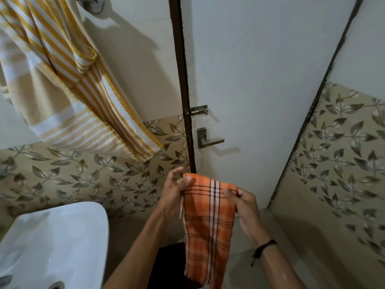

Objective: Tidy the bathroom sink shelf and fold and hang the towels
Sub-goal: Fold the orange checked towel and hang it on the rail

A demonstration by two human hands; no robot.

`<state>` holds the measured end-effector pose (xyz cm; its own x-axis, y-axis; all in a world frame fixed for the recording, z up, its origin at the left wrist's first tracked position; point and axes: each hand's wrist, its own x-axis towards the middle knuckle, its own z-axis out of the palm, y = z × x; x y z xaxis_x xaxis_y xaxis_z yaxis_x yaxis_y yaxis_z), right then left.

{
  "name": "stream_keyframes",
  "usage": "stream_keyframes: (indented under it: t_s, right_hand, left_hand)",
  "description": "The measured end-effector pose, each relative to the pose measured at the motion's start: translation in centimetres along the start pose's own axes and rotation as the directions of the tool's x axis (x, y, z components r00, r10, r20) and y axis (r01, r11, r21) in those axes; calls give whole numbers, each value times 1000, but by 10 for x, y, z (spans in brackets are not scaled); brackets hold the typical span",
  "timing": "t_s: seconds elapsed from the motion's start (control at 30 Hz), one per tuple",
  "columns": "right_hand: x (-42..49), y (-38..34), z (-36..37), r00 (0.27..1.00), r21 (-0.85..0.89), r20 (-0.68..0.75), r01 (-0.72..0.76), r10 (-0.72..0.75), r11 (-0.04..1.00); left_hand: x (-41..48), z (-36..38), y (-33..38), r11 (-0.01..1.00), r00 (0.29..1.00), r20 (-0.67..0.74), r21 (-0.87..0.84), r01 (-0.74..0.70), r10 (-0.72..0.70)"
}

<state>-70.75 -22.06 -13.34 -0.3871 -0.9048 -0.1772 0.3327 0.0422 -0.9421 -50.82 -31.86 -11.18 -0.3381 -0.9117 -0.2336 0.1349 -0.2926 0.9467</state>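
Observation:
An orange checked towel (208, 226) hangs folded in front of me, low in the middle of the view. My left hand (174, 191) pinches its top left corner and my right hand (246, 207) grips its top right corner, holding the top edge level. The towel's lower end reaches the bottom of the frame. A yellow and white striped towel (68, 94) hangs from a chrome wall fitting (93, 4) at the upper left, draped in uneven folds.
A white sink (54, 245) sits at the lower left. Straight ahead is a closed white door (260, 80) with a lever handle (209, 140) and a latch bolt (199, 110). Leaf-patterned tiles cover the lower walls on the left and right.

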Motion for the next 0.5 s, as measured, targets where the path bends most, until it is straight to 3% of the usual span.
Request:
stream_keyframes:
  t_s: [0.1,0.33,0.5]
  right_hand:
    - [2,-4,10,997,149,-65,-36,47,988]
    - [6,-17,1,997,-4,79,-16,16,1000]
    - [10,-27,11,999,203,-30,-32,39,979]
  left_hand:
    - [-2,-10,-14,979,987,119,183,88,-111]
    - [6,-13,-8,993,998,19,97,-68,67]
    - [6,-10,-19,956,997,10,285,66,-72]
